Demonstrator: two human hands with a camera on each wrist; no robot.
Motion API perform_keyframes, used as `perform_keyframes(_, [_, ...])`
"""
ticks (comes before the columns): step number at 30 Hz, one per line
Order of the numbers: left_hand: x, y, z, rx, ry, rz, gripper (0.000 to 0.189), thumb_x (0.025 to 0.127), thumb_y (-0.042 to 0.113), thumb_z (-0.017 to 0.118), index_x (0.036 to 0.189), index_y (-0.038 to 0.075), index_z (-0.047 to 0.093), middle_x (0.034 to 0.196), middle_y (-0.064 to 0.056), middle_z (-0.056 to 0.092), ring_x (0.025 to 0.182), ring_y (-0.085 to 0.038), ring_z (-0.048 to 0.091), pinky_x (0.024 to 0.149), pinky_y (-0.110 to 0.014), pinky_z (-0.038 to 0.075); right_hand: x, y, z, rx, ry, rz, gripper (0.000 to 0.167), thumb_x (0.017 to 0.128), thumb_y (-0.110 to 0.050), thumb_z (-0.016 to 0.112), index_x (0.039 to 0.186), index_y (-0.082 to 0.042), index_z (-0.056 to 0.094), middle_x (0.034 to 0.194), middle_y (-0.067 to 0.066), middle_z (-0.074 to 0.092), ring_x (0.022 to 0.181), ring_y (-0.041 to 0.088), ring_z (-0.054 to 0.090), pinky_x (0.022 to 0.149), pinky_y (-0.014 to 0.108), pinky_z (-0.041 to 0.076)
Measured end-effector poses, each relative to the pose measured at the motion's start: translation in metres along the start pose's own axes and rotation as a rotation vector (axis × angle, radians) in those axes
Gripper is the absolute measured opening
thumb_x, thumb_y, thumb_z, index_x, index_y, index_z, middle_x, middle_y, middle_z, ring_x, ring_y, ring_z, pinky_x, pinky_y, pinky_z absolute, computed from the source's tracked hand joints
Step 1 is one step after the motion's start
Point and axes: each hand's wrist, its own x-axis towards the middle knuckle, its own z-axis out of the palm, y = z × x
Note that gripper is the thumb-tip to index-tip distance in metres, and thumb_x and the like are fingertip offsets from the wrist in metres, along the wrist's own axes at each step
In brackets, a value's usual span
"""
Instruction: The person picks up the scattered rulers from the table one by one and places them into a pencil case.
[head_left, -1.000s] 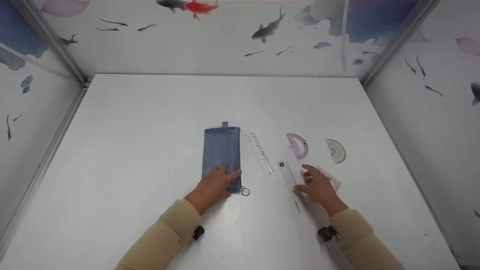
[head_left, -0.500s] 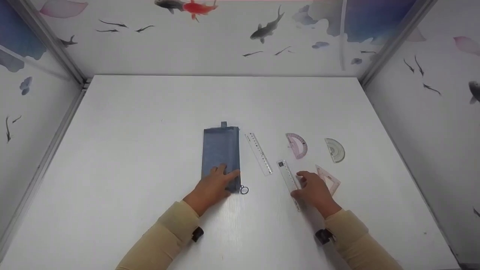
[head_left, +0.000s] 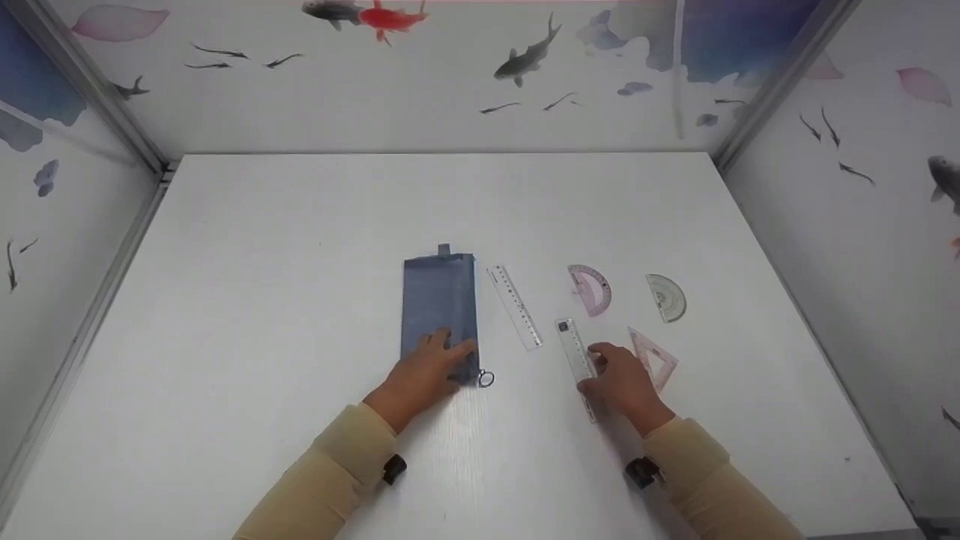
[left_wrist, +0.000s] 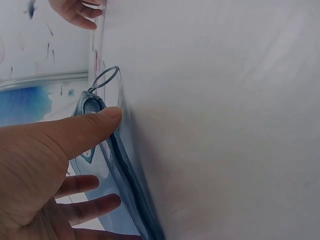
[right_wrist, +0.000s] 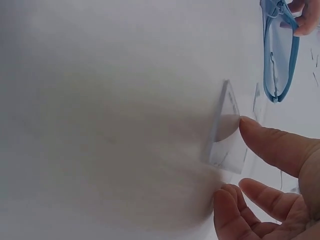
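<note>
A blue-grey zip pouch (head_left: 439,292) with a metal ring (head_left: 486,378) at its near right corner lies flat on the white table. My left hand (head_left: 420,375) rests on its near part, fingers spread and thumb (left_wrist: 95,127) along the zipped edge. Right of it, my right hand (head_left: 626,386) pinches a clear ruler (head_left: 574,349) across its width. Its thumb (right_wrist: 265,140) is at the ruler's left side, the fingers at its right edge. In the right wrist view, the ruler (right_wrist: 227,145) is seen from its near end.
Another clear ruler (head_left: 516,307) lies between pouch and right hand. Beyond are a pink protractor (head_left: 596,291) and a clear protractor (head_left: 671,298). A pink set square (head_left: 658,364) sits just right of the right hand. Printed panels (head_left: 420,105) wall the table's back and sides.
My right hand has moved left from over the set square onto the near ruler, uncovering the set square. That ruler has turned slightly. My left hand stays on the pouch.
</note>
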Motion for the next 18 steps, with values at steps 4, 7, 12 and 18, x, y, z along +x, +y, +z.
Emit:
perform_keyframes(4, [0.0004, 0.0004, -0.0003, -0.005, -0.005, -0.005, 0.069, 0.080, 0.013, 0.079, 0.140, 0.024, 0.046, 0.139, -0.026, 0.041, 0.123, -0.046, 0.044, 0.078, -0.051, 0.054, 0.0000, -0.0027, 0.0002, -0.031, -0.003, 0.013, 0.061, 0.081, -0.010, 0.074, 0.136, 0.000, 0.049, 0.124, 0.023, 0.058, 0.108, 0.032, 0.056, 0.096, 0.051, 0.045])
perform_keyframes(7, [0.0001, 0.0000, -0.0005, -0.012, -0.002, -0.005, 0.069, 0.081, 0.013, 0.078, 0.141, 0.022, 0.047, 0.139, -0.026, 0.041, 0.124, -0.046, 0.044, 0.080, -0.051, 0.053, -0.0010, -0.0055, 0.0001, -0.058, 0.001, 0.022, 0.060, 0.081, -0.009, 0.073, 0.136, 0.001, 0.050, 0.123, 0.022, 0.059, 0.105, 0.032, 0.057, 0.096, 0.051, 0.045])
perform_keyframes(12, [-0.0006, -0.0002, -0.0017, -0.020, -0.002, -0.005, 0.069, 0.081, 0.013, 0.078, 0.142, 0.022, 0.046, 0.140, -0.026, 0.040, 0.125, -0.046, 0.043, 0.082, -0.051, 0.053, -0.0027, -0.0071, 0.0004, -0.067, 0.010, 0.018, 0.057, 0.081, -0.006, 0.071, 0.134, 0.002, 0.051, 0.116, 0.020, 0.062, 0.097, 0.029, 0.057, 0.091, 0.049, 0.048])
perform_keyframes(18, [-0.0017, -0.0001, -0.0032, -0.029, 0.001, -0.006, 0.070, 0.081, 0.013, 0.078, 0.142, 0.024, 0.046, 0.140, -0.026, 0.040, 0.125, -0.046, 0.043, 0.083, -0.052, 0.052, -0.0044, -0.0067, 0.0009, -0.061, 0.032, -0.002, 0.053, 0.081, -0.004, 0.069, 0.131, 0.003, 0.052, 0.106, 0.015, 0.064, 0.089, 0.026, 0.057, 0.080, 0.043, 0.051])
